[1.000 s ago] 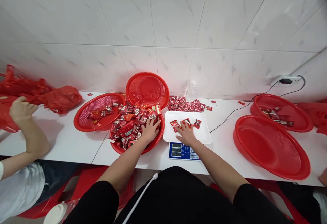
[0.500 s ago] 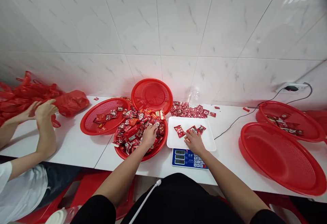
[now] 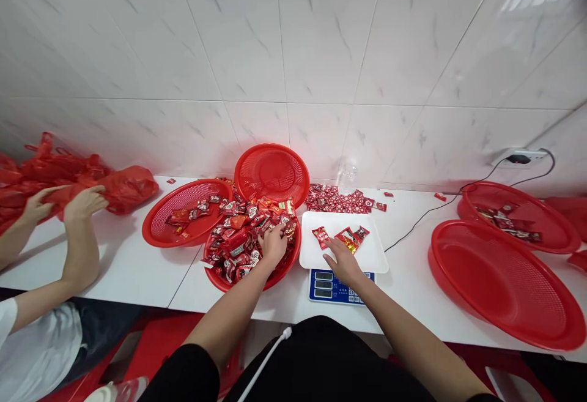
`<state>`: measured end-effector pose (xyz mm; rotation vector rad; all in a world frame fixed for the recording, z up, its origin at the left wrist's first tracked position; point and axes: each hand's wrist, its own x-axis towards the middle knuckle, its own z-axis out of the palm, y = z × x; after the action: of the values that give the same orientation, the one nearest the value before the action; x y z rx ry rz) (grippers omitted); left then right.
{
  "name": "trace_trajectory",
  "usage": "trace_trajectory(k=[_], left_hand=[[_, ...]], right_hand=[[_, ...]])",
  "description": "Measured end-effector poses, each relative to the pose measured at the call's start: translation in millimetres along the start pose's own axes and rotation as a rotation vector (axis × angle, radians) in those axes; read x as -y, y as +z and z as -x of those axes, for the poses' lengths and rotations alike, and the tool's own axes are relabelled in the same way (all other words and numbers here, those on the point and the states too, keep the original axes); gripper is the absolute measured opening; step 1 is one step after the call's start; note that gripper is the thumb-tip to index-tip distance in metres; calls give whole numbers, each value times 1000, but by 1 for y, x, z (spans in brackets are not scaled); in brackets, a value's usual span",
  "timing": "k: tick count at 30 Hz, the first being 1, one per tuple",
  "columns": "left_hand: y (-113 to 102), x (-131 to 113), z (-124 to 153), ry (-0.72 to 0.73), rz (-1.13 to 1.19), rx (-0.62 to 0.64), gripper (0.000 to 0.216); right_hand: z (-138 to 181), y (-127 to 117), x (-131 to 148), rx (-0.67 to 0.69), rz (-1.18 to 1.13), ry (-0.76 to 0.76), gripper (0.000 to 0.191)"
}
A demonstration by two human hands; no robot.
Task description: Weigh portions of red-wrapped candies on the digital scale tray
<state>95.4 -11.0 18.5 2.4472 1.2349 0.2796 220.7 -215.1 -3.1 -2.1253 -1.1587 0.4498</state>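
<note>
My left hand (image 3: 274, 246) is in the red basket (image 3: 211, 276) heaped with small wrapped snack packets (image 3: 236, 241). Its fingers are spread on the packets at the right side of the heap, their tips partly hidden. Over the white weighing tray (image 3: 307, 258) is my right hand (image 3: 343, 262), open, thumb apart from the fingers. Its fingertips are close to a red packet (image 3: 320, 236) on the tray; whether they touch it I cannot tell. To their right on the tray lie a red and yellow packet (image 3: 351, 241) and a darker red packet (image 3: 362, 232).
The scale's blue keypad panel (image 3: 337, 287) faces me. Behind the tray lie many small red packets (image 3: 334, 200). Red baskets stand left (image 3: 153, 230), behind (image 3: 274, 172) and right (image 3: 481, 273). A black cable (image 3: 422, 217) crosses the table. A co-worker's hands (image 3: 82, 203) hold a red bag (image 3: 131, 188).
My right hand has drawn back left and toward me, uncovering the red and yellow packet. My left hand has shifted slightly right in the basket, its fingers spreading. The co-worker's hands have moved slightly.
</note>
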Motion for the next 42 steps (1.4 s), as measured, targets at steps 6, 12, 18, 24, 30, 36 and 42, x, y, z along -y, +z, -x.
trace_trajectory(k=[6, 12, 18, 24, 30, 36, 42], left_hand=[[-22, -13, 37, 312, 40, -93, 28], [6, -27, 83, 665, 237, 144, 33], [18, -13, 77, 438, 306, 122, 37], [2, 1, 36, 399, -45, 69, 43], [13, 13, 22, 297, -266, 196, 60], [16, 28, 20, 330, -312, 199, 56], [16, 34, 20, 368, -330, 139, 46]], right_hand=[[2, -1, 35, 145, -876, 284, 51], [18, 5, 34, 169, -1249, 501, 53], [33, -13, -10, 48, -1019, 493, 50], [21, -40, -39, -114, -584, 309, 72], [-1, -35, -83, -161, 58, 377, 68], [-27, -23, -76, 64, 219, 362, 73], [-38, -10, -33, 96, 375, 222, 64]])
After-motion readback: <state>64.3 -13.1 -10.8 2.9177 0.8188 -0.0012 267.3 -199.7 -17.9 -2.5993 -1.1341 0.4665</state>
